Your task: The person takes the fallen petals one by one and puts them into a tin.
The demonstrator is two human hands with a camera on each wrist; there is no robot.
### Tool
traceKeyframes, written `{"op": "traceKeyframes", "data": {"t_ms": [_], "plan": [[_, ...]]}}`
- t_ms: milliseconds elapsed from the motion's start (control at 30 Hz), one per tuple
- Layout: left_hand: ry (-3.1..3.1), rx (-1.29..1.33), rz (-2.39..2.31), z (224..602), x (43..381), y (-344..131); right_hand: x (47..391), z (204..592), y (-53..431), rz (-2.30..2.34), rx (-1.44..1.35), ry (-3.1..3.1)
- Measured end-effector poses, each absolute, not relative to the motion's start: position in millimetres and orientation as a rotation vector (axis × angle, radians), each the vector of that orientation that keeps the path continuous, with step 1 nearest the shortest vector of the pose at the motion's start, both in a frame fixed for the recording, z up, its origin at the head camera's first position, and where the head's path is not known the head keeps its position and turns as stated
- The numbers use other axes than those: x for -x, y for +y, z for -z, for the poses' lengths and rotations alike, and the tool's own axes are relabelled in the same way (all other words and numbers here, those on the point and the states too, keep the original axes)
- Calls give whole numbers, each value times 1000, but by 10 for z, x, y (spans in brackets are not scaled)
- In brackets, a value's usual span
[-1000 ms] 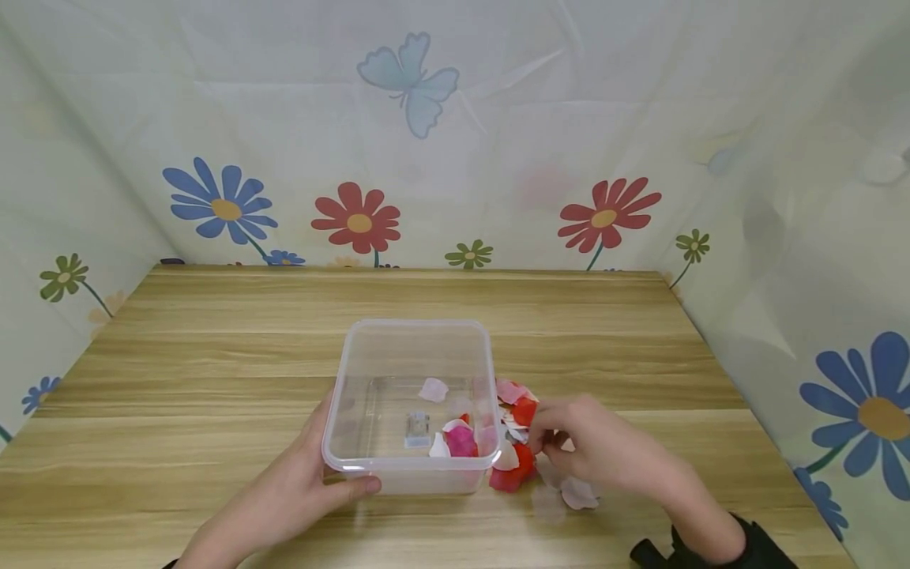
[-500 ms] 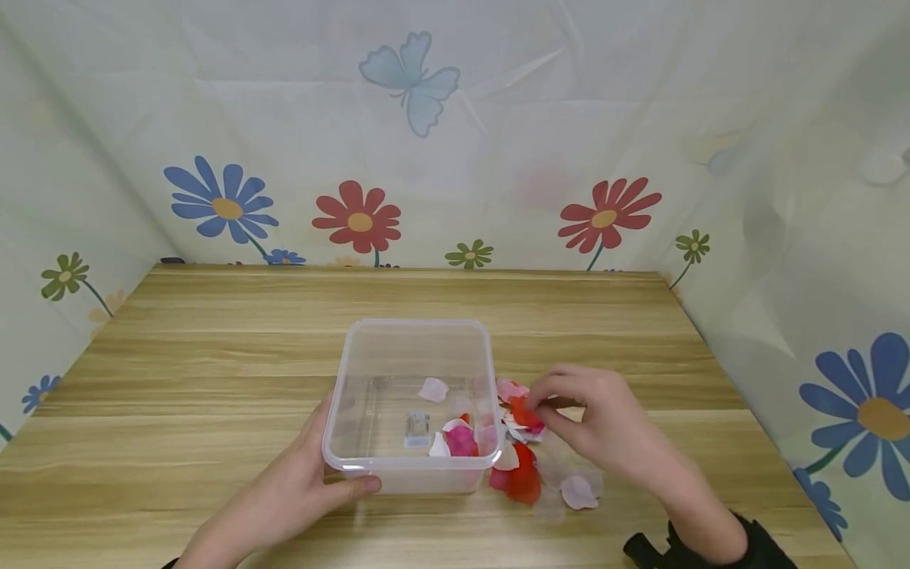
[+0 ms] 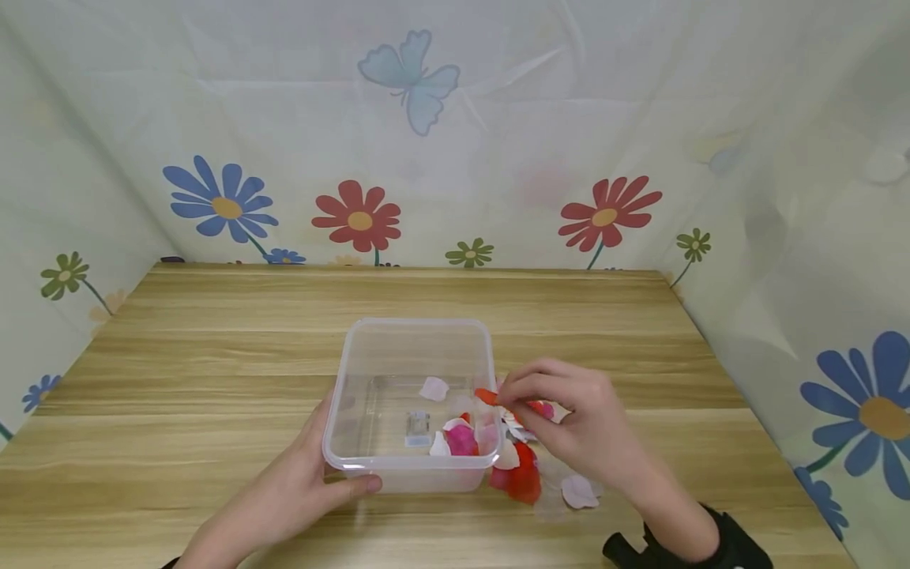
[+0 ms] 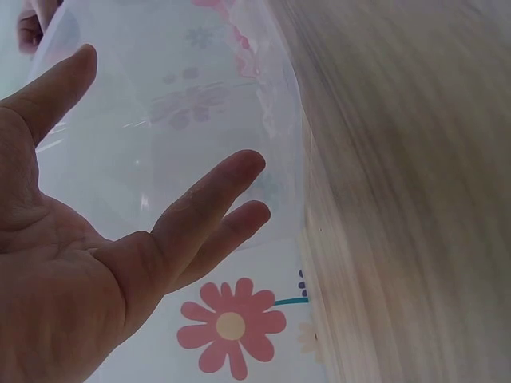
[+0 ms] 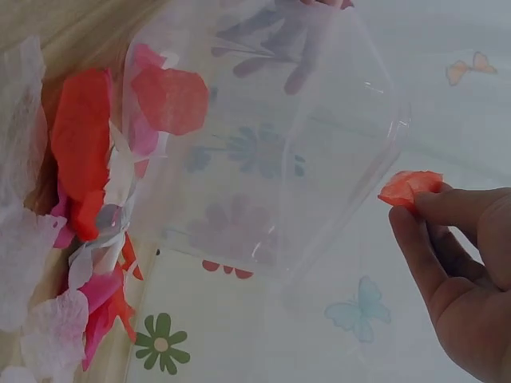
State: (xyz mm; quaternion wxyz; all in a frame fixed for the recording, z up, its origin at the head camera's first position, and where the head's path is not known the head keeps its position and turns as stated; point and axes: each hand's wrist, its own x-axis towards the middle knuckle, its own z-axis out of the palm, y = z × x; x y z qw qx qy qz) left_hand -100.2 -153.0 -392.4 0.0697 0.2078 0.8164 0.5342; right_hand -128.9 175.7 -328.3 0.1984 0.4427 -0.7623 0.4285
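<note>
Clearly, I have the right hand (image 3: 576,419) pinching a thin, creased orange-red petal (image 5: 411,189) between thumb and fingers, over the right rim of a translucent plastic box (image 3: 426,480). The left hand (image 3: 306,474) lies along the box's near left corner, fingers straight against smooth plastic, clasping nothing. I see pink and white petals (image 3: 460,440) inside the rounded-square walls; papery loose petals (image 3: 524,474) crowd just beside the right wall. The box's mouth faces up, uncovered, and the wood-grain table (image 3: 249,316) runs well past it to a floral backdrop (image 3: 498,142). I can't make out the small clear rectangle (image 3: 418,429) at its bottom; the black wristband (image 3: 700,545) is cut off.
</note>
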Motion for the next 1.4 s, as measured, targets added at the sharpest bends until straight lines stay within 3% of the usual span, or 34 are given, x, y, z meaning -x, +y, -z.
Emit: {"op": "traceKeyframes", "data": {"t_ms": [500,833,1400], "plan": [[2471,-631,-1579,3903,1007,-1527,1284,3357,1613,-1163,-1262,-2125],[2471,-602,-1579,3903,1006,-1523,1312,3380,1707,-1137,-1070,-2239],[2441,-596,-1594,3892,998,-1526,1365,3635,1815,-948,-990,-2739]]}}
